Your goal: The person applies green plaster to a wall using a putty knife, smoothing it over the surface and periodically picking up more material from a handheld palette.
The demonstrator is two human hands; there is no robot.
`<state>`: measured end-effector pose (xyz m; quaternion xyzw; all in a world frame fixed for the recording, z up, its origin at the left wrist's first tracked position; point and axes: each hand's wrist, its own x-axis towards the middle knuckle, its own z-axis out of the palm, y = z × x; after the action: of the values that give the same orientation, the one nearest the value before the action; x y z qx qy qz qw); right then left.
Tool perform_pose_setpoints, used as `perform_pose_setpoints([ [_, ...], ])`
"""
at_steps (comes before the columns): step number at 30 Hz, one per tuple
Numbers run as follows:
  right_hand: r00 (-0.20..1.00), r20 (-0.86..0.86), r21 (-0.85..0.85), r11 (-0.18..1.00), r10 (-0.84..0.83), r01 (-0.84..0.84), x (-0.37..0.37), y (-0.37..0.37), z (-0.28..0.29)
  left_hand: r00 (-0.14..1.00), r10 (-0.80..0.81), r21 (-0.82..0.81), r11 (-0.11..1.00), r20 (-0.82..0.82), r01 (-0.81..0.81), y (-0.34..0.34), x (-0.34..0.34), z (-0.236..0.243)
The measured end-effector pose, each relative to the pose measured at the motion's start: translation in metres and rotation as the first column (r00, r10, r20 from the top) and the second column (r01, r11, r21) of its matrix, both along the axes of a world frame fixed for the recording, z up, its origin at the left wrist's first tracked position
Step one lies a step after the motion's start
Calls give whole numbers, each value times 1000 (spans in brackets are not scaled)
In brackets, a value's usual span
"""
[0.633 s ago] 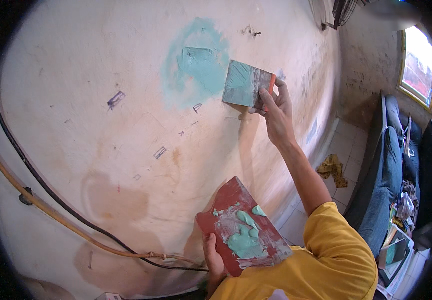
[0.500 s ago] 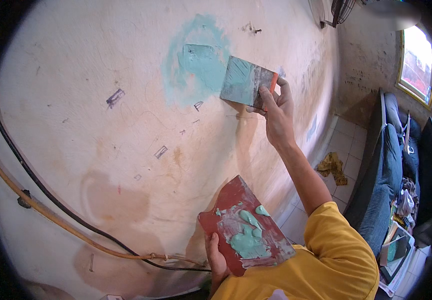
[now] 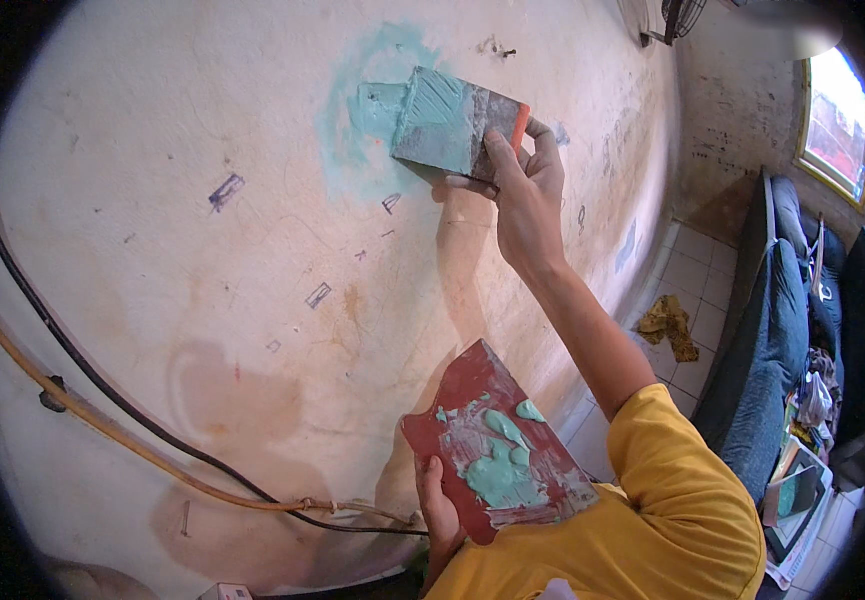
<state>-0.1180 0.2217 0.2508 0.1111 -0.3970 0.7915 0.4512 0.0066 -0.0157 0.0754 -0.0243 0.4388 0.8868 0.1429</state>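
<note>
My right hand (image 3: 524, 200) grips a wide flat scraper (image 3: 432, 130) with a grey blade and orange edge, smeared with pale turquoise putty. The blade lies over a turquoise patch (image 3: 372, 115) high on the stained pale wall (image 3: 252, 120). Whether all of its edge touches the plaster I cannot tell. Lower down, my left hand (image 3: 440, 505) holds a dark red board (image 3: 452, 395) by its left side, several blobs of turquoise putty (image 3: 497, 470) on its face.
Black and orange hoses (image 3: 152, 420) run along the wall at lower left. At right are dark blue cushioned furniture (image 3: 767, 340), assorted clutter (image 3: 807, 480), a yellow cloth (image 3: 667, 325) on tiled floor (image 3: 692, 270), a window (image 3: 837, 125) and a wall-mounted fan (image 3: 677, 20).
My right hand and the scraper have moved up and left, so the blade now covers the right part of the turquoise patch. My left hand and the board have risen slightly.
</note>
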Motion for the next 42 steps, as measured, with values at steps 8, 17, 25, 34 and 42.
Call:
perform_pose_setpoints([
  [8, 943, -129, 180, 928, -305, 325, 5, 17, 8, 1000, 6, 66, 998, -5, -5, -5, -2, -17],
  [17, 313, -593, 267, 186, -742, 946, 2, -2, 13, 999, -6, -33, 999, -36, 5, -8, -9, -26],
  [25, 151, -667, 287, -64, -730, 956, -17, -24, 0, 996, -69, 52, 996, -58, 72, -6, -10, -14],
  [34, 312, -564, 546, -62, -765, 835, 3, -53, -12, 997, -47, -9, 999, -60, 47, -7, -10, -16],
  [42, 518, -569, 683, -15, -638, 731, 43, -44, -37, 990, -127, -57, 991, -57, 124, -12, -12, 2],
])
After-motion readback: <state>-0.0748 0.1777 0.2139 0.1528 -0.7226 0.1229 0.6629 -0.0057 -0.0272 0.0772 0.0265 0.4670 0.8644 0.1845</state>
